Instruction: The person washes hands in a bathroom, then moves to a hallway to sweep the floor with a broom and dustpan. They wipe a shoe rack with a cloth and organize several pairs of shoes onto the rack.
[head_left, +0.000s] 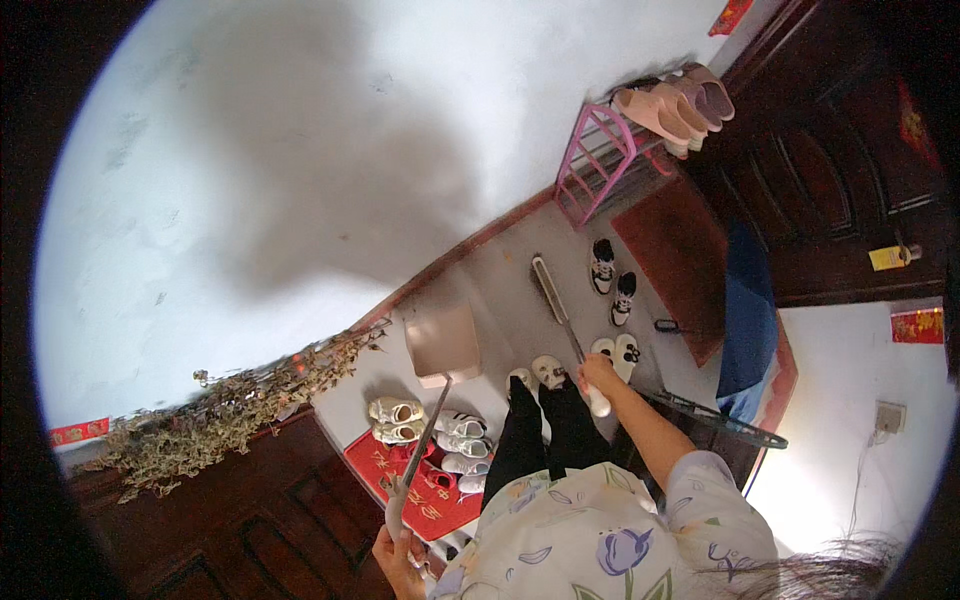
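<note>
My left hand (399, 559) grips the handle of a long-handled dustpan (442, 341). The beige pan rests on the grey floor in front of my feet, beside several white sneakers (463, 444). In my right hand (602, 373) is the pale handle of a broom (551, 291). Its narrow head, with a white top and dark edge, reaches over the floor toward the wall. A pair of black-and-white sneakers (602, 266) stands to the right of the broom head. White slippers with dark trim (625, 358) lie just beyond my right hand.
A pink shoe rack (598, 165) with pink slippers (651, 116) stands against the white wall. A brown mat (671, 262) lies by the dark door (810, 180). A red mat with writing (431, 510) lies at lower left, near dried plants (225, 427). Blue cloth (746, 330) hangs at right.
</note>
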